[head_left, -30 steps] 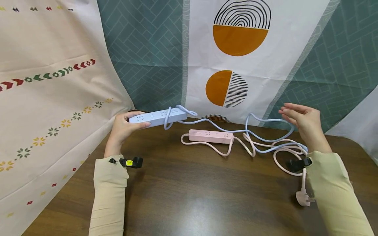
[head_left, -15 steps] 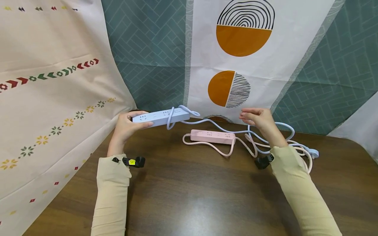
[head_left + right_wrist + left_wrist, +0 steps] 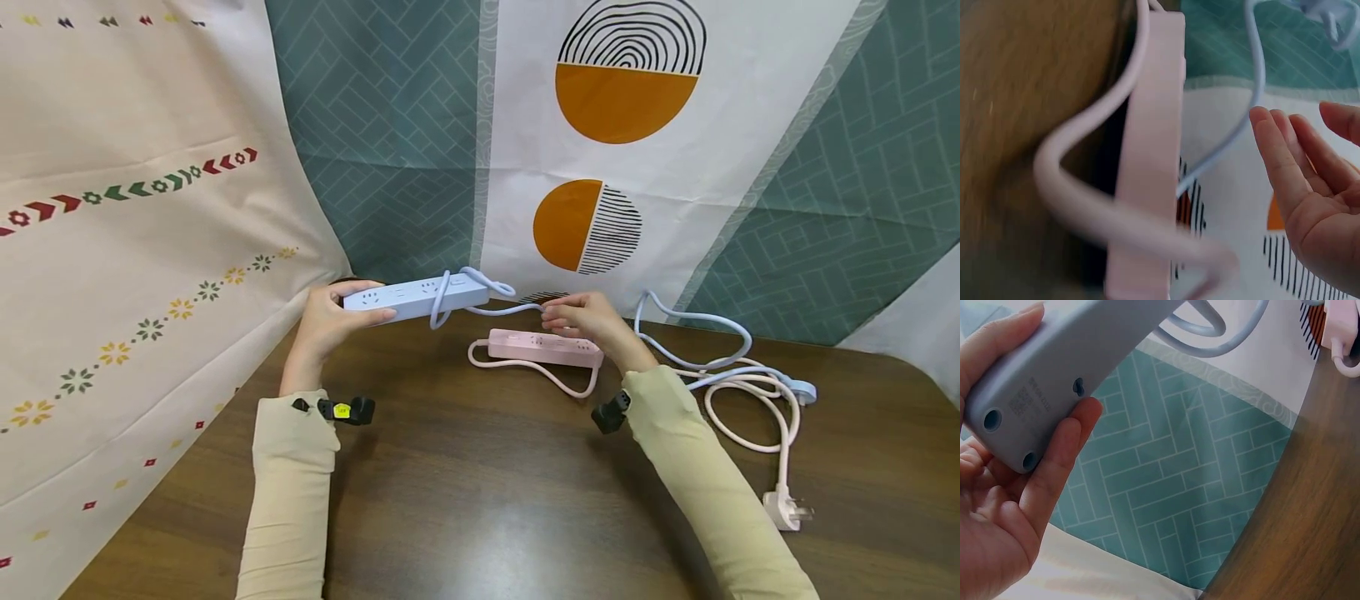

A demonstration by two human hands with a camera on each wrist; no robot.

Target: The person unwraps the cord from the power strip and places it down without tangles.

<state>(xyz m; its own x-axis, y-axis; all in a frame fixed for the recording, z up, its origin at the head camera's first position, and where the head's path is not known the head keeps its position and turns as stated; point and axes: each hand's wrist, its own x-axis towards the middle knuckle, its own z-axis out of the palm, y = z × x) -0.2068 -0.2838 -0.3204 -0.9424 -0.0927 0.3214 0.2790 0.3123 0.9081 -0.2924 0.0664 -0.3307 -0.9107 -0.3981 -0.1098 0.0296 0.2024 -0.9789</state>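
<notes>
On the left of the head view, my left hand point(image 3: 321, 323) grips the end of a light blue power strip point(image 3: 412, 300), raised above the table. The left wrist view shows the strip's underside point(image 3: 1054, 394), with thumb and fingers on opposite sides. A loop of its blue cord point(image 3: 442, 307) wraps round the strip's other end. My right hand point(image 3: 596, 329) is over the right part of a pink power strip point(image 3: 517, 346). Its fingers are fairly straight in the right wrist view, fingertips beside the blue cord point(image 3: 1256, 69); contact is unclear. Nothing is pinched between them.
On the right lie the crossed blue and pink cords, with a blue plug point(image 3: 804, 392) and a pink plug point(image 3: 782, 510). Hanging cloths stand behind and to the left of the brown wooden table point(image 3: 480, 483). The pink cord point(image 3: 551, 379) bends in front of its strip.
My right hand has moved left from the coiled cords to the blue cord near the pink strip. My left hand keeps its hold on the blue power strip, nearly still.
</notes>
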